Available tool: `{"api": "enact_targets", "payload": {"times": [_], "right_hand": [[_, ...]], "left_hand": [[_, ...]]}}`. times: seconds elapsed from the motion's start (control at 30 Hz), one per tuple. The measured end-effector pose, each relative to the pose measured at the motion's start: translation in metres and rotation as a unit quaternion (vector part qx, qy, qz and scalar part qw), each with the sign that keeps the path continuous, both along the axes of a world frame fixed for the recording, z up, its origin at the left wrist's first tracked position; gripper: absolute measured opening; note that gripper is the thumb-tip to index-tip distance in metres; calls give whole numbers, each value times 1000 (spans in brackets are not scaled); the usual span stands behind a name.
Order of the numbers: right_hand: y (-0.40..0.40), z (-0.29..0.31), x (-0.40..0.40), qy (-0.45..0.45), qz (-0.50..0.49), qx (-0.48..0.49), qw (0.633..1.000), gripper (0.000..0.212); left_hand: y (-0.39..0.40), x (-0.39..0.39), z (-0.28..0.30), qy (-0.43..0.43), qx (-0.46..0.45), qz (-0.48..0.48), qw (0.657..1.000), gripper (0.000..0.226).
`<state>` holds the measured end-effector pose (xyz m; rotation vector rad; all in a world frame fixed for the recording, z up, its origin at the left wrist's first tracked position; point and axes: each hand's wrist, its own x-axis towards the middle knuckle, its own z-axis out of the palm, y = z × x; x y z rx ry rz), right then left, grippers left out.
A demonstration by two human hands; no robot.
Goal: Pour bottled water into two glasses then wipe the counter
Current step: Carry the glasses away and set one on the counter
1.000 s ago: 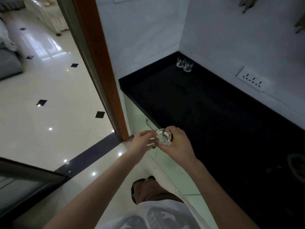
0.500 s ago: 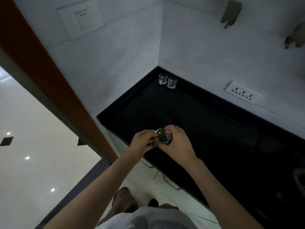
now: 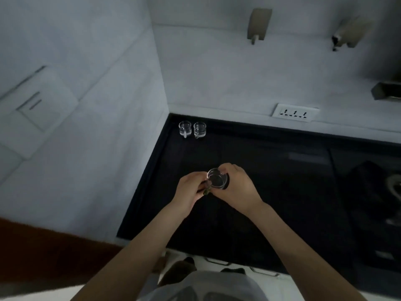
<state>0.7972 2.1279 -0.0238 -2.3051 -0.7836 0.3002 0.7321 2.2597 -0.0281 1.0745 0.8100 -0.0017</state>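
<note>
Your right hand (image 3: 236, 185) curls around a clear glass (image 3: 217, 178) above the counter (image 3: 271, 181), while your left hand (image 3: 191, 191) pinches its near edge. Two more glasses (image 3: 192, 129) stand side by side in the counter's far corner.

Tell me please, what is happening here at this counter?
A person stands at a black counter and holds a clear round container over it with both hands: the right hand wraps its side, the left hand pinches something small at its edge. Two small glasses stand side by side in the far corner.
</note>
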Motion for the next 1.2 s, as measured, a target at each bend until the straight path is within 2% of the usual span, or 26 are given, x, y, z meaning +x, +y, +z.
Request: {"api": "enact_targets", "payload": {"times": [0.33, 0.53, 0.8, 1.0, 1.2], "right_hand": [[41, -10, 69, 20, -31, 12, 999, 44], [52, -33, 131, 53, -12, 24, 998, 48], [80, -72, 212, 74, 37, 15, 996, 53], [103, -96, 256, 77, 61, 4, 995, 55], [121, -114, 287, 80, 64, -5, 995, 52]], "left_hand": [[40, 66, 3, 2, -12, -39, 999, 28], [53, 116, -16, -2, -14, -47, 999, 31], [68, 183, -50, 27, -7, 8, 1000, 25], [79, 222, -78, 22, -4, 45, 999, 9], [86, 261, -109, 72, -4, 120, 990, 8]]}}
